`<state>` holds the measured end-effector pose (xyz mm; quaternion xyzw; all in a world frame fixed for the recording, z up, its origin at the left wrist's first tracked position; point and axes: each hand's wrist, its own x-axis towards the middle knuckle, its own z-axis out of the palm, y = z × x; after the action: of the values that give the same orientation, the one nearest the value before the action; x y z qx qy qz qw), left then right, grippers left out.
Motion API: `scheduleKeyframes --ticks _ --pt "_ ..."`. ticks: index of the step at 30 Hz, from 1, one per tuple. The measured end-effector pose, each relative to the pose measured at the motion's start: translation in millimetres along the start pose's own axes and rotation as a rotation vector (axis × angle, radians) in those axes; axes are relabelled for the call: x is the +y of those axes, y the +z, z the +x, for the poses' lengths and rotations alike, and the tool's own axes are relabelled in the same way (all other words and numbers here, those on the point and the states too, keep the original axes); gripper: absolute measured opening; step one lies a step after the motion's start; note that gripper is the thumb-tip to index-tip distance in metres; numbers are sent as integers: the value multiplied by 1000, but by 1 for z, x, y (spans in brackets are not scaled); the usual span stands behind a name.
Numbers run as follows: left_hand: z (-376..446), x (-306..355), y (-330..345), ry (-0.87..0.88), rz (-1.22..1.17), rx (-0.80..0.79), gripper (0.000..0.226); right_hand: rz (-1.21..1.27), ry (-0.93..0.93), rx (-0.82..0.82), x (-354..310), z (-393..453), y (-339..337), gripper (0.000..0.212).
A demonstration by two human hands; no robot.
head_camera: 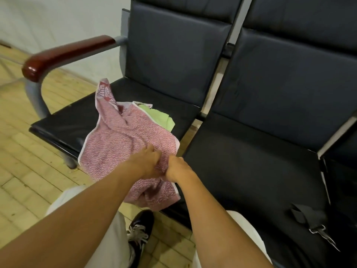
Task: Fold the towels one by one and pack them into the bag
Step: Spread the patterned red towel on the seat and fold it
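Row of dark padded seats [270, 93] fills the upper and right frame; wooden armrest [63, 53] at upper left, pale tiled floor [29, 161] down the left side.

Pink towel [123, 144] is the biggest task item: crumpled, centre frame, lying on the left seat with its near part hanging over the front edge. Long axis runs roughly from upper left, where one corner sticks up, down toward lower centre. Green towel [160, 118] sits just behind it, partly covered, touching it, toward the seat back.

Black strap [309, 219] with a metal clip at lower right on the right seat, probably part of the bag; bag body is not clearly visible, can't confirm.

Both forearms enter from the bottom. Left hand [148, 161] and right hand [177, 167] sit close together at centre frame, both on the near middle of the pink towel, fingers curled into the cloth and bunching it.

Key relation: most of the pink towel lies away from and left of the hands, so the left hand is nearer the free bulk and far corner; the right is nearer the right edge. Judgement: fold not begun; hands probably need to separate along the long axis to spread it. Strap lies well right, right hand's side.
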<state>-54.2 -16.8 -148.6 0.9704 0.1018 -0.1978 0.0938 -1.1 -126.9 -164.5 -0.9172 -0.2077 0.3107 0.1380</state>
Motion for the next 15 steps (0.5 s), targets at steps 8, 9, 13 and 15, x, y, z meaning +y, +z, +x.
scheduleKeyframes --ticks 8,9,13,15 --pt "1 -4 6 109 -93 -246 24 299 72 -113 -5 7 2 41" --pt "1 -5 6 114 -96 -243 22 356 77 -167 -7 4 1 32" --pt "-2 -5 5 110 -113 -250 32 305 4 -248 -11 0 6 59" --pt "-2 -5 5 105 -113 -247 27 237 -53 -55 -10 3 11 33"
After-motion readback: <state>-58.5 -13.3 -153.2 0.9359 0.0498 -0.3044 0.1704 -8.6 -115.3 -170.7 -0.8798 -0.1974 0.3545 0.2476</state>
